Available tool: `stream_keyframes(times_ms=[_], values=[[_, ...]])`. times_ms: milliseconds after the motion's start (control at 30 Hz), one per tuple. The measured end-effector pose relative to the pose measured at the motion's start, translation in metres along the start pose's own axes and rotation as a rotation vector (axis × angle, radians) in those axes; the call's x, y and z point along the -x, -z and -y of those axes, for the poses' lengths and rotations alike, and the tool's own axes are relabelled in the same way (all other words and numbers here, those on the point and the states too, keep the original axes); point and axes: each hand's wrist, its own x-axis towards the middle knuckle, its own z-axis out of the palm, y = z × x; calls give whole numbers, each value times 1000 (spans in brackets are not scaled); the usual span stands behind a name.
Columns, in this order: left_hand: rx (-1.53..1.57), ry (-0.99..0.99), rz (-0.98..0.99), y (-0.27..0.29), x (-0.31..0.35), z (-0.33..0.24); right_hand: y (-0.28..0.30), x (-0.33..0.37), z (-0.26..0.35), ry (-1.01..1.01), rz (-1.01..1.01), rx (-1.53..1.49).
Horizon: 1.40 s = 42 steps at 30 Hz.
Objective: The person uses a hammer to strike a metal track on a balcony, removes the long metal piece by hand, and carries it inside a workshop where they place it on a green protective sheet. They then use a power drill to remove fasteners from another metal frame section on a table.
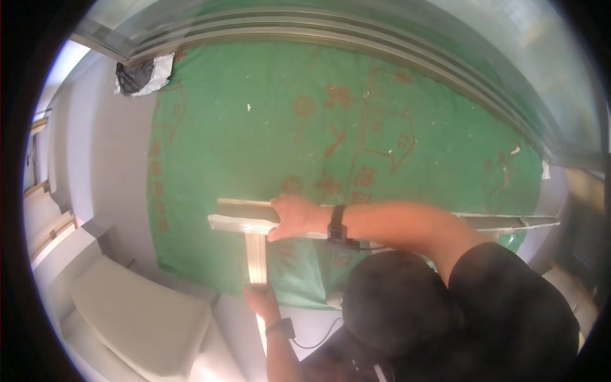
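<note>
A long grey strip with whitish edges (503,222), like a trim or channel piece, lies crosswise over a green sheet (229,140). My right hand (296,216) is closed over it near its left end, with the thumb on the near edge and fingers on the far edge. Below that end, a narrow pale slat (256,258), wood-like in colour, runs toward me and meets the strip's near edge. My left hand (261,300) is wrapped round this slat. Whether the two pieces are joined cannot be made out. Both wrists carry dark bands.
The green sheet with red printing covers the floor. A metal-framed glass door track (273,28) curves along the far side. Crumpled black-and-white plastic (145,75) lies at the far left corner. A pale padded seat (143,312) stands at the near left. A thin cable (321,342) trails beside my left wrist.
</note>
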Motion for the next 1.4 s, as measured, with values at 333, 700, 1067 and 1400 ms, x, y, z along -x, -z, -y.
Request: stream_keyframes(times_ms=[333, 700, 1067, 1400], values=[[70, 57, 143, 6, 2, 1, -8, -6, -22, -82, 228, -240], [-33, -51, 42, -26, -7, 6, -27, -23, -36, 49, 33, 145], [-46, 117, 203, -35, -14, 0, -37, -21, -28, 106, -138, 301], [-75, 113, 236, -32, -26, 1, -25, -24, -13, 150, -103, 407]])
